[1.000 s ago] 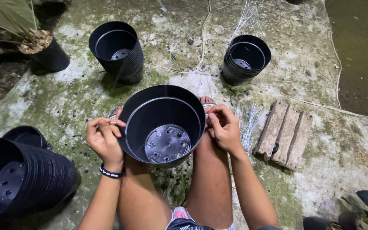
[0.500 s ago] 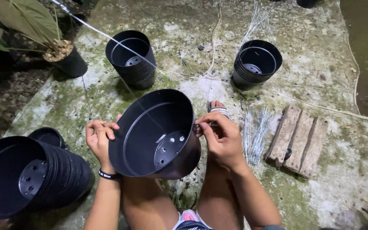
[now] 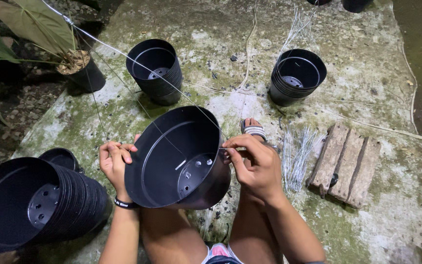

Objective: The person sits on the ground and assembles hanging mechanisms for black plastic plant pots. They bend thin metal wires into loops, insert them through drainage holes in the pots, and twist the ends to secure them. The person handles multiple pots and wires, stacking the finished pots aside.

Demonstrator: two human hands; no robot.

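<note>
A black plastic pot (image 3: 172, 161) is tilted toward the left above my knees, its holed bottom visible inside. My left hand (image 3: 115, 164) grips its left rim. My right hand (image 3: 255, 164) pinches a thin wire (image 3: 137, 63) at the pot's right rim; the wire runs up and away to the top left, with other thin strands beside it.
A lying stack of black pots (image 3: 30, 205) is at the lower left. Two upright pot stacks (image 3: 155, 71) (image 3: 296, 76) stand farther out. A bundle of cut wires (image 3: 296, 154) and a wooden board piece (image 3: 345, 164) lie to the right. A potted plant (image 3: 76, 71) is at the far left.
The pot tipped from facing up to leaning left. My right hand moved onto the rim's right side and took hold of the wire.
</note>
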